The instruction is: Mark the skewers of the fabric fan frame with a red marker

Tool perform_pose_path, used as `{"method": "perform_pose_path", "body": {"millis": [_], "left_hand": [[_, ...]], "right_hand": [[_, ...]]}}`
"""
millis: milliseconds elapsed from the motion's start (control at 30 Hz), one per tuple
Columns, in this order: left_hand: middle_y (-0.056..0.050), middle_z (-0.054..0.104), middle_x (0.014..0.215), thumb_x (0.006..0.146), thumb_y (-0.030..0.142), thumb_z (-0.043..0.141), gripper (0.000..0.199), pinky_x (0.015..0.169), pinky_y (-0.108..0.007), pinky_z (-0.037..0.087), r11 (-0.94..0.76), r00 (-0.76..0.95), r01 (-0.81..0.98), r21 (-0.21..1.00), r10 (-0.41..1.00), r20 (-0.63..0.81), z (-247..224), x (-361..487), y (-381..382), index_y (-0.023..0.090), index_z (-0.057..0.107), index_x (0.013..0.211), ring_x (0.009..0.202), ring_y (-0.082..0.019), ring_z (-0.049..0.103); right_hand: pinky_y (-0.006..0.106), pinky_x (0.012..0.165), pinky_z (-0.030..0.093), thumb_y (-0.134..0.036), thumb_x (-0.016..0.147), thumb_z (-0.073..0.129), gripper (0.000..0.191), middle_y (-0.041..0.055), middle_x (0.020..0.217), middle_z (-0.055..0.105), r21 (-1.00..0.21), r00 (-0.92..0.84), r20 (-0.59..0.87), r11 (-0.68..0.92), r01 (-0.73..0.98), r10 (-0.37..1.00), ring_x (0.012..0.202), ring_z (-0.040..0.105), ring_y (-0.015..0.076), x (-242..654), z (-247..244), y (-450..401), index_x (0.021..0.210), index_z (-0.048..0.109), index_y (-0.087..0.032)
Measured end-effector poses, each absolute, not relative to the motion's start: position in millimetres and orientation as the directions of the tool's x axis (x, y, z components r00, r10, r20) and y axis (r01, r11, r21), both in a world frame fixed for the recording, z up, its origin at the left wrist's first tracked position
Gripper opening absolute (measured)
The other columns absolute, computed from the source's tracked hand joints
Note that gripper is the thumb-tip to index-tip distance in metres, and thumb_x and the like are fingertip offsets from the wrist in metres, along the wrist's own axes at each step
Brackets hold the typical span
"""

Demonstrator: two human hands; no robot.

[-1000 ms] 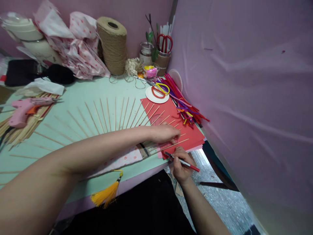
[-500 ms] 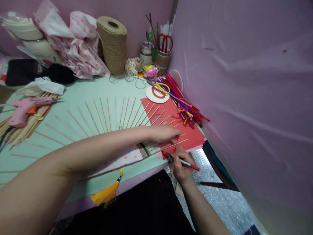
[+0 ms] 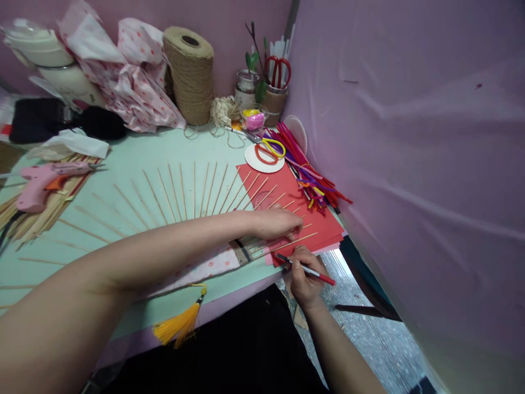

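My left hand (image 3: 279,223) rests on red paper (image 3: 324,227) at the table's right side. Its fingers are bent down but apart, touching the paper among thin wooden sticks (image 3: 205,189) that fan out across the table. Closed in a pinch, my right hand (image 3: 305,279) holds a pen (image 3: 314,272) with a red end, its tip over the paper's near corner. White fabric with pink spots (image 3: 217,264) lies at the base of the sticks, partly hidden under my left forearm. From the fan hangs a yellow tassel (image 3: 178,324) at the table's front edge.
A pink glue gun (image 3: 35,189) lies on a stick bundle at the left. Scissors (image 3: 270,150) sit on a white disc beside colourful pipe cleaners (image 3: 307,169). Behind stand a twine spool (image 3: 191,82) and a holder (image 3: 274,104) with red-handled scissors. A purple sheet hangs at the right.
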State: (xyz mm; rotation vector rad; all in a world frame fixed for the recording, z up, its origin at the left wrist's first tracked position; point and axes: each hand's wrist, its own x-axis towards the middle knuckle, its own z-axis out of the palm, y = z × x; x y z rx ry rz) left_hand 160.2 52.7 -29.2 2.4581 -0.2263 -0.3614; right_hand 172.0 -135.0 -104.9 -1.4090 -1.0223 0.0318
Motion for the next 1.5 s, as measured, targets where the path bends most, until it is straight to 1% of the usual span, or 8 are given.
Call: {"method": "perform_pose_path", "body": {"millis": [200, 567, 733, 867, 933, 1100, 1233, 1500], "left_hand": [[-0.002, 0.070, 0.105, 0.091, 0.029, 0.057, 0.012, 0.084, -0.032, 0.031, -0.791, 0.947, -0.072, 0.607, -0.245, -0.207, -30.4, 160.7, 53.1, 0.020, 0.060, 0.099, 0.102, -0.019, 0.059], [-0.002, 0.070, 0.103, 0.090, 0.027, 0.057, 0.011, 0.085, -0.032, 0.032, -0.783, 0.947, -0.069, 0.618, -0.245, -0.205, -28.0, 159.7, 53.1, 0.020, 0.060, 0.098, 0.101, -0.019, 0.059], [-0.001, 0.070, 0.101, 0.090, 0.029, 0.057, 0.012, 0.083, -0.032, 0.032, -0.783, 0.949, -0.072, 0.617, -0.244, -0.198, -27.1, 159.4, 53.2, 0.020, 0.060, 0.098, 0.099, -0.019, 0.059], [-0.001, 0.070, 0.102, 0.090, 0.027, 0.057, 0.011, 0.085, -0.032, 0.031, -0.790, 0.945, -0.063, 0.610, -0.244, -0.218, -25.5, 159.5, 52.5, 0.019, 0.060, 0.098, 0.100, -0.018, 0.059], [-0.001, 0.071, 0.102, 0.091, 0.026, 0.056, 0.011, 0.086, -0.032, 0.030, -0.790, 0.946, -0.067, 0.609, -0.245, -0.213, -25.9, 159.8, 52.5, 0.020, 0.060, 0.098, 0.101, -0.018, 0.059], [-0.001, 0.070, 0.103, 0.090, 0.029, 0.058, 0.013, 0.085, -0.031, 0.031, -0.796, 0.946, -0.076, 0.600, -0.248, -0.210, -26.8, 160.0, 52.9, 0.020, 0.060, 0.099, 0.100, -0.018, 0.059], [-0.001, 0.070, 0.103, 0.091, 0.030, 0.057, 0.013, 0.085, -0.031, 0.031, -0.800, 0.946, -0.074, 0.596, -0.246, -0.213, -26.5, 159.5, 53.0, 0.020, 0.060, 0.099, 0.099, -0.018, 0.059], [-0.001, 0.070, 0.103, 0.091, 0.027, 0.056, 0.012, 0.087, -0.031, 0.030, -0.797, 0.944, -0.078, 0.598, -0.252, -0.213, -30.1, 160.5, 53.0, 0.020, 0.060, 0.100, 0.102, -0.018, 0.059]], "right_hand": [[0.033, 0.059, 0.043, -0.020, 0.088, 0.051, 0.013, -0.0023, 0.062, 0.053, -0.821, 0.618, 0.540, 0.195, 0.537, 0.572, 0.059, 0.051, 0.0164, 171.7, -106.3, -135.1, 0.076, 0.056, -0.023], [0.033, 0.058, 0.044, -0.021, 0.087, 0.050, 0.013, -0.0022, 0.062, 0.053, -0.815, 0.612, 0.548, 0.199, 0.544, 0.570, 0.058, 0.052, 0.0166, 172.2, -105.9, -136.1, 0.077, 0.056, -0.024], [0.038, 0.066, 0.049, -0.018, 0.086, 0.050, 0.012, -0.0013, 0.066, 0.058, -0.725, 0.529, 0.656, 0.257, 0.639, 0.538, 0.061, 0.055, 0.0171, 171.0, -101.9, -137.8, 0.084, 0.060, -0.024], [0.042, 0.068, 0.053, -0.018, 0.086, 0.048, 0.023, 0.0042, 0.079, 0.068, -0.639, 0.407, 0.706, 0.273, 0.719, 0.580, 0.069, 0.064, 0.0208, 168.5, -91.2, -139.4, 0.103, 0.064, -0.023], [0.043, 0.069, 0.055, -0.015, 0.085, 0.050, 0.026, 0.0055, 0.084, 0.071, -0.615, 0.380, 0.713, 0.264, 0.743, 0.589, 0.073, 0.067, 0.0216, 166.2, -85.9, -139.0, 0.105, 0.064, -0.023], [0.033, 0.061, 0.055, -0.006, 0.078, 0.060, 0.024, -0.0001, 0.075, 0.064, -0.655, 0.493, 0.694, 0.175, 0.735, 0.525, 0.065, 0.064, 0.0164, 158.3, -83.8, -133.9, 0.094, 0.058, -0.025], [0.030, 0.054, 0.050, -0.009, 0.080, 0.056, 0.017, -0.0015, 0.069, 0.058, -0.662, 0.486, 0.679, 0.172, 0.730, 0.550, 0.059, 0.057, 0.0148, 153.5, -92.5, -131.2, 0.089, 0.052, -0.024], [0.029, 0.057, 0.050, -0.008, 0.081, 0.056, 0.019, -0.0012, 0.072, 0.059, -0.649, 0.487, 0.685, 0.149, 0.746, 0.543, 0.062, 0.059, 0.0146, 151.4, -100.8, -129.1, 0.091, 0.051, -0.023]]}}
